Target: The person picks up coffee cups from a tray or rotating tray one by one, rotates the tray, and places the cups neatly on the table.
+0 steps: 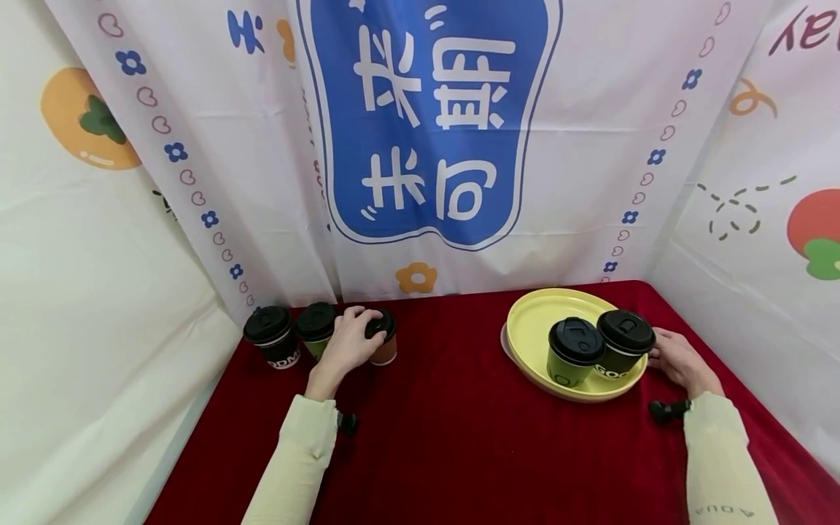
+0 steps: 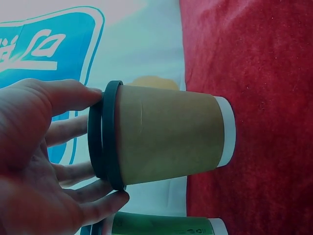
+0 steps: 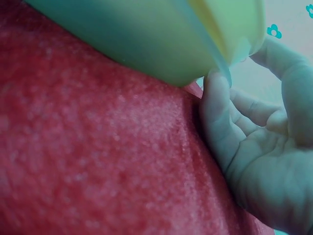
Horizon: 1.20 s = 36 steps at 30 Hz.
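My left hand (image 1: 354,339) grips the black lid of a brown paper cup (image 2: 168,134) from above, thumb on one side of the lid and fingers on the other. The cup stands upright over the red cloth. Close beside it is a green cup with a black lid (image 1: 316,324), partly hidden by my hand. At the right, my right hand (image 1: 682,359) pinches the rim of a round yellow plate (image 1: 534,321), its fingertips (image 3: 216,85) at the edge. On this plate stand a second green lidded cup (image 1: 569,368) and a black lidded cup (image 1: 620,357).
Another black lidded cup (image 1: 272,335) stands at the far left of the table. A paler rim (image 1: 507,343) shows under the yellow plate's left side. Red cloth (image 1: 446,430) covers the table, and printed white curtains (image 1: 590,146) hang behind and at both sides.
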Motion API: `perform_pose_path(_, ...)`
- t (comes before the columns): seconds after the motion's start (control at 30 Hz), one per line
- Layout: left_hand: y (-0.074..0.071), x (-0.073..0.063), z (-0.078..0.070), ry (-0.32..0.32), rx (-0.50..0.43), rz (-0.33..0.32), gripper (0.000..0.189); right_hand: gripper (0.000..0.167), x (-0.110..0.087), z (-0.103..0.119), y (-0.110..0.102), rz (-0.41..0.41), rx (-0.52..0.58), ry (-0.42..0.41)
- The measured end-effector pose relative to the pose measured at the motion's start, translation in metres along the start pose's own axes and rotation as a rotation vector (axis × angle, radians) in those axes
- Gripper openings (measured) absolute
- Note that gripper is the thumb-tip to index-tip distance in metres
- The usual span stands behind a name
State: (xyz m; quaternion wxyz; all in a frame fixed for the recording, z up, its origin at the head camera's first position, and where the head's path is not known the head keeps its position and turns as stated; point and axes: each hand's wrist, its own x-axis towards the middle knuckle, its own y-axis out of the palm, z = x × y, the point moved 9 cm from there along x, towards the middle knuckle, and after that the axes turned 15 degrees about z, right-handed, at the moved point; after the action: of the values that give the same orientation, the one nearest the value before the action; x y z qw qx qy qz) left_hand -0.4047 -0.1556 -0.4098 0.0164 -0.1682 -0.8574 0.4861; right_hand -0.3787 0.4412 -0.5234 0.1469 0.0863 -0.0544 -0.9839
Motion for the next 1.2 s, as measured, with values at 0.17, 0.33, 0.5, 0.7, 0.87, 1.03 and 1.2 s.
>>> perform_pose_path(0.17,0.0,0.0,-0.003,0.001,0.011,-0.019,0.044,0.031,0.001,-0.001,0.001,0.004,-0.005,-0.007)
perform_pose_path(0.33,-0.001,-0.001,-0.008,0.01,-0.014,-0.082,0.041,0.034,0.001,-0.004,-0.001,0.006,-0.005,0.0)
perform_pose_path(0.5,-0.006,-0.001,-0.028,0.126,-0.031,-0.202,0.033,0.032,0.001,-0.005,-0.002,0.001,-0.007,-0.004)
perform_pose_path(0.7,-0.007,0.002,-0.057,0.259,-0.081,-0.285,0.025,0.031,0.002,-0.001,-0.001,0.024,0.014,-0.014)
perform_pose_path(0.87,0.0,0.009,-0.064,0.277,-0.206,-0.249,0.025,0.032,0.004,-0.003,0.001,0.029,0.023,-0.007)
perform_pose_path(1.03,0.01,0.019,-0.069,0.286,-0.297,-0.213,0.026,0.031,0.002,-0.002,0.002,0.018,0.015,-0.009)
perform_pose_path(1.2,0.022,0.029,-0.076,0.272,-0.346,-0.185,0.031,0.031,-0.001,0.0,0.001,0.019,0.015,-0.027)
